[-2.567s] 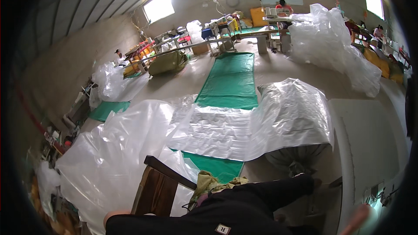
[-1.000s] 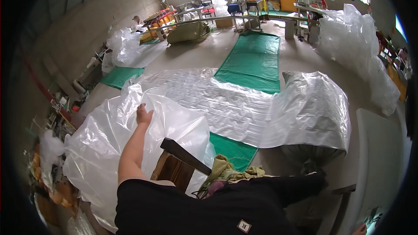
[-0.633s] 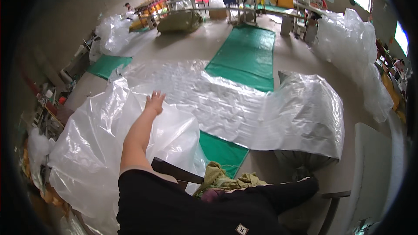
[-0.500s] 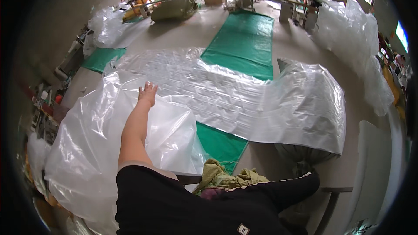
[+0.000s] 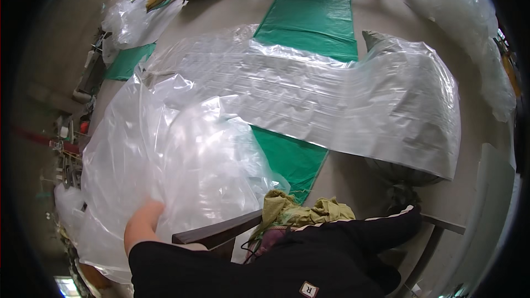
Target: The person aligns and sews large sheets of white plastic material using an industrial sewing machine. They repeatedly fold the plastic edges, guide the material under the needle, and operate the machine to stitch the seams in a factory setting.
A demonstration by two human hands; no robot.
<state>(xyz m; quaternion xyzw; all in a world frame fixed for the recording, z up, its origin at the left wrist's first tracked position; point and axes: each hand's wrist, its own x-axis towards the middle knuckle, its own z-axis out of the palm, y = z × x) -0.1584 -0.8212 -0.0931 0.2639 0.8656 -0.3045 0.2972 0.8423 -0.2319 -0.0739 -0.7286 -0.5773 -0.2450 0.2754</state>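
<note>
Head view: left hand (image 5: 149,211) over clear plastic sheet (image 5: 207,146), can't tell its grip; right hand unseen; green mat (image 5: 290,157) underneath, maybe against dirt.

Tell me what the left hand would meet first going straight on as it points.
The clear plastic sheeting, most likely; the left hand is blurred and depth is unclear, so it may be touching it now.

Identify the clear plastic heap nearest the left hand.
The big heap in the left foreground: the left hand overlaps it in view, while the left-edge heap, back-left heap and upper-right heap lie farther off.
</note>
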